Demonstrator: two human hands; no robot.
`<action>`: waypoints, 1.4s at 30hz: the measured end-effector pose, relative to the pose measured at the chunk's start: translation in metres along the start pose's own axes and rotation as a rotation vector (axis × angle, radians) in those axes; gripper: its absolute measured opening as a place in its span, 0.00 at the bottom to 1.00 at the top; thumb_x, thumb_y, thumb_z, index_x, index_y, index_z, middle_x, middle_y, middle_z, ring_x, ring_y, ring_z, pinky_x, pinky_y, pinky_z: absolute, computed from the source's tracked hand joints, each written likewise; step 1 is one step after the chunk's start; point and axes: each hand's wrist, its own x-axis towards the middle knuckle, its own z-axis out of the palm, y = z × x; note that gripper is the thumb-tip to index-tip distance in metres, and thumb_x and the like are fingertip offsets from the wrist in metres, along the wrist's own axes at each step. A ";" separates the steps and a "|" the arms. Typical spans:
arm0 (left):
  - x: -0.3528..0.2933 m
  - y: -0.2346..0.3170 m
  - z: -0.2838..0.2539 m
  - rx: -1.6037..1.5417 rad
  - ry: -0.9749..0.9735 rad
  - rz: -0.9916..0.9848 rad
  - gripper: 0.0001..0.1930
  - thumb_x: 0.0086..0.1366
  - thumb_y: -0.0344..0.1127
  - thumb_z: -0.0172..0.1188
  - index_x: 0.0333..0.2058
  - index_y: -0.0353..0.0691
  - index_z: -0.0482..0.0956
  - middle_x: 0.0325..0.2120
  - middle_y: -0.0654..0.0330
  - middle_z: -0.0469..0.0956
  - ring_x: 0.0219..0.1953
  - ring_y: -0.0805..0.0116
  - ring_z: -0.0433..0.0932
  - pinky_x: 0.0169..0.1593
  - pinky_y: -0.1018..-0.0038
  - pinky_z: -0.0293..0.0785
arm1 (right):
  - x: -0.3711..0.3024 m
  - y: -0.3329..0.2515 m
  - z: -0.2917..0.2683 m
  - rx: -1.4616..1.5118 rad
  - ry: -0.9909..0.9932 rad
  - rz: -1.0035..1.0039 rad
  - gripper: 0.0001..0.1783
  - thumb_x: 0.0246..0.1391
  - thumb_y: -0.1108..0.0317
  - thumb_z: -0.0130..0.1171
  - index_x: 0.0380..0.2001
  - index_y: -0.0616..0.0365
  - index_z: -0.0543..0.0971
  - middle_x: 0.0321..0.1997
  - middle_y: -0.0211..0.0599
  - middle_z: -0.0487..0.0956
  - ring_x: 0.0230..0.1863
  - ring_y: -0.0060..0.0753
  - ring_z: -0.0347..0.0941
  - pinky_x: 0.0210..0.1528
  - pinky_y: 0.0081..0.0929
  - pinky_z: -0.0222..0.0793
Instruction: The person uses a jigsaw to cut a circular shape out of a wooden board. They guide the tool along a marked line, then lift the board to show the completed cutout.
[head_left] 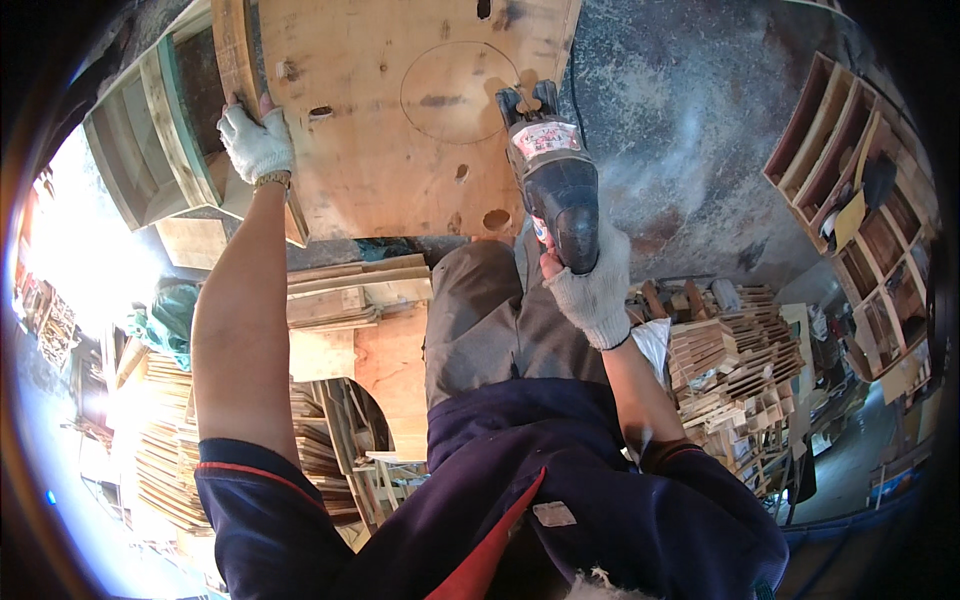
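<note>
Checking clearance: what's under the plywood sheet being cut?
Under the plywood sheet, only its near edge shows: the person's grey-trousered knee and stacked wood offcuts. Whatever supports its middle is covered by the sheet itself.

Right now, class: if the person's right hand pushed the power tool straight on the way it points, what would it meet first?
The right hand aims the jigsaw up the plywood board, so it would first meet the pencilled circle, though the blade itself is hidden.
</note>
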 end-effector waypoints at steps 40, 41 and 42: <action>-0.002 0.000 0.002 -0.020 0.045 0.009 0.36 0.67 0.57 0.60 0.62 0.31 0.70 0.57 0.35 0.73 0.61 0.37 0.70 0.63 0.51 0.68 | 0.051 -0.012 0.026 -0.350 0.148 0.143 0.16 0.46 0.66 0.70 0.39 0.61 0.82 0.30 0.46 0.84 0.30 0.46 0.83 0.35 0.39 0.77; -0.002 0.000 0.001 -0.018 0.044 0.014 0.36 0.67 0.57 0.60 0.62 0.31 0.70 0.57 0.36 0.73 0.61 0.38 0.70 0.63 0.51 0.68 | 0.051 -0.012 0.024 -0.377 0.136 0.130 0.16 0.46 0.66 0.69 0.39 0.61 0.82 0.30 0.45 0.84 0.30 0.46 0.83 0.35 0.39 0.77; -0.002 0.000 0.001 -0.024 0.049 0.014 0.36 0.67 0.57 0.60 0.62 0.31 0.70 0.57 0.36 0.73 0.61 0.38 0.70 0.63 0.51 0.68 | 0.053 -0.013 0.022 -0.362 0.121 0.134 0.17 0.46 0.66 0.70 0.39 0.61 0.82 0.30 0.45 0.84 0.29 0.46 0.83 0.35 0.39 0.77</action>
